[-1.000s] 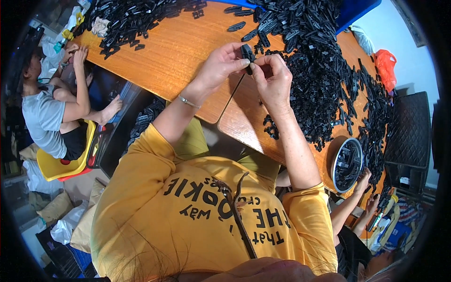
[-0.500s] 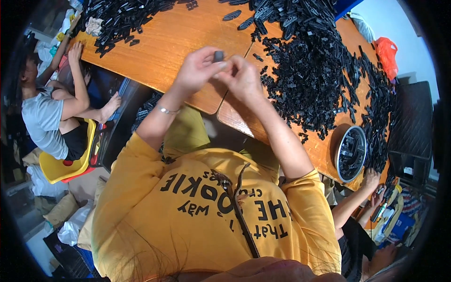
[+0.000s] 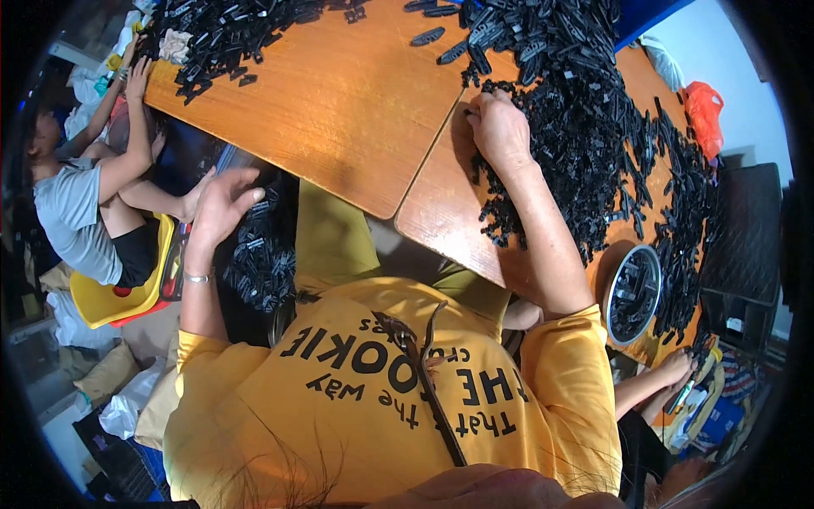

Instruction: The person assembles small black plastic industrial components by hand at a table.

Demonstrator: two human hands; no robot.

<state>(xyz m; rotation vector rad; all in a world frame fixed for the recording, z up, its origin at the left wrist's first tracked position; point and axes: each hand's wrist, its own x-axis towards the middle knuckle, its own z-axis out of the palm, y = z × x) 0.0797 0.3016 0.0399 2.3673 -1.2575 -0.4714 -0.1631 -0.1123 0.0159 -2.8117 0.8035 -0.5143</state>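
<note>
My left hand (image 3: 224,209) is off the table's edge, above a bin of black plastic pieces (image 3: 261,263). Its fingers are stretched out with the thumb apart, and nothing shows in it. At the near-left edge of a heap of small black plastic parts (image 3: 560,161), my right hand (image 3: 502,134) is bent down over the table with its fingers drawn together. A dark bit shows at its fingertips, seemingly a small black part; the rest of the grip is hidden by the hand.
Longer black pieces (image 3: 543,38) lie beyond the heap, and more (image 3: 229,42) at the table's far left. A round metal bowl (image 3: 634,293) of black parts stands on the right. One person (image 3: 80,199) sits at left; another person's hands (image 3: 676,369) work at lower right.
My hands were together over the table with a dark grey piece. They have parted: the left moved down-left over the bin without the piece, the right moved to the heap.
</note>
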